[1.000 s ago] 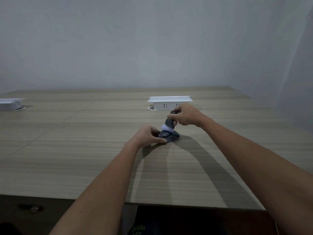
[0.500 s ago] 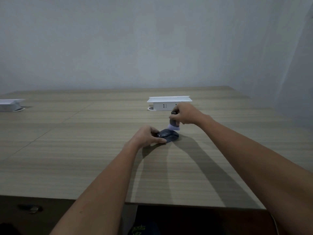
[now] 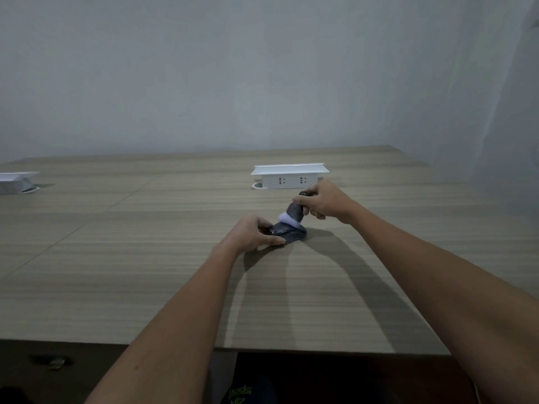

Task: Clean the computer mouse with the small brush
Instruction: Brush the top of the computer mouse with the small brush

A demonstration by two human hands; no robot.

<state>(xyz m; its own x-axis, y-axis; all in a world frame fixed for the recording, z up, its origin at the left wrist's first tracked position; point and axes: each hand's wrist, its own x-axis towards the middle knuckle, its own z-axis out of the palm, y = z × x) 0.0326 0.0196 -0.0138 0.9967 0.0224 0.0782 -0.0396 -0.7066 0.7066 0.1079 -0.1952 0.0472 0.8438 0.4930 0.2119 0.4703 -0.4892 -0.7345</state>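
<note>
A dark grey computer mouse (image 3: 291, 232) lies on the wooden table (image 3: 145, 272), a little right of centre. My left hand (image 3: 253, 233) grips its near left end and holds it flat. My right hand (image 3: 323, 201) holds a small brush (image 3: 293, 212) with a dark grey handle and white bristles. The brush tilts left, and its bristles rest on top of the mouse. My right fingers hide the upper part of the handle.
A white pop-up socket box (image 3: 288, 176) stands open just behind my right hand. A second white box (image 3: 14, 182) sits at the table's far left edge. A plain wall rises behind the table. The table's front edge runs low across the view.
The brush swept toward the far right end of the mouse and lifted a little, then came back left onto its top. My left hand has stayed on the mouse.
</note>
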